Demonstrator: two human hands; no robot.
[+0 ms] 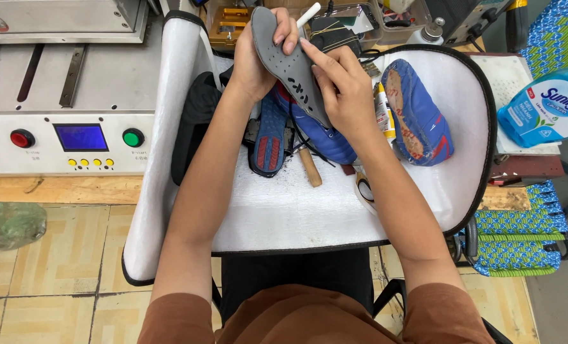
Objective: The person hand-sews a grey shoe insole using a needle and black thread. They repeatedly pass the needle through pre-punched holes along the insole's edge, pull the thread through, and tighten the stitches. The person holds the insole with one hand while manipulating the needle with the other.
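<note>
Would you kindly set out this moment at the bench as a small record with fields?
Left hand: left hand grips the grey insole by its upper end.
Right hand: right hand holds a white stick against the insole.
Under the hands: a blue shoe with black laces, on the white padded mat.
To the right: a second blue shoe, lying sole up.
Tool: a wooden handle lies on the mat.
Left side: machine panel with a red and a green button.
Far right: blue bottle.
</note>
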